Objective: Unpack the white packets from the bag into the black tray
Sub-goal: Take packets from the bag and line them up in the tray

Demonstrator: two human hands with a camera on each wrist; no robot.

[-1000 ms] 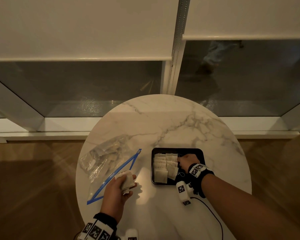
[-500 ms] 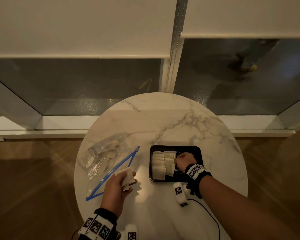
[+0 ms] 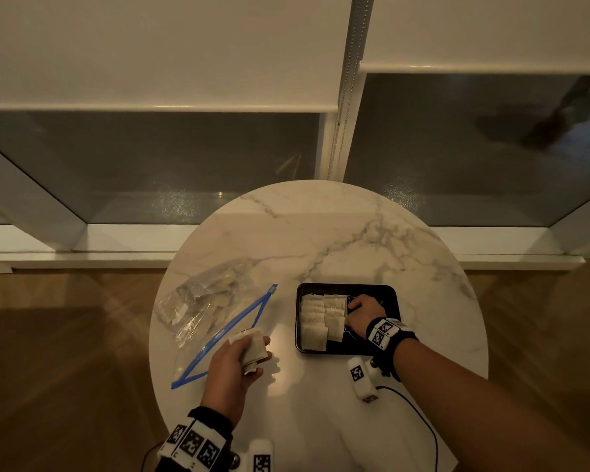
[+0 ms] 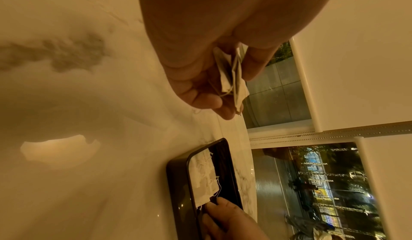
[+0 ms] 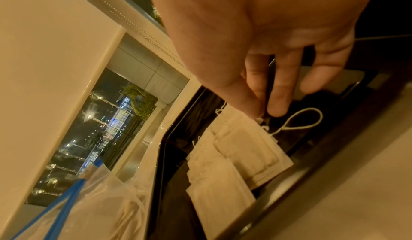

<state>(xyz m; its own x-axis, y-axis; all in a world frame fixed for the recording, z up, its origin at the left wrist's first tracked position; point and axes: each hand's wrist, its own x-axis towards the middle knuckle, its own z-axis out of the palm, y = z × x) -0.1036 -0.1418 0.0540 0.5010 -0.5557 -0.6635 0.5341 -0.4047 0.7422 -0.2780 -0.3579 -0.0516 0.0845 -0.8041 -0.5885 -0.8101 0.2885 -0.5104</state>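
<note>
While tray-bound, bag (image 3: 215,315) beside tray (image 3: 390,294).

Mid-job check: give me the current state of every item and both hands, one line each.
Bag: lying flat on the table, blue zip mouth open, packets still inside.
Black tray: on the table, left part filled with overlapping white packets.
Left hand: grip round a small bunch of packets beside the bag's mouth.
Right hand: in the tray, fingertips on a packet's edge.
</note>
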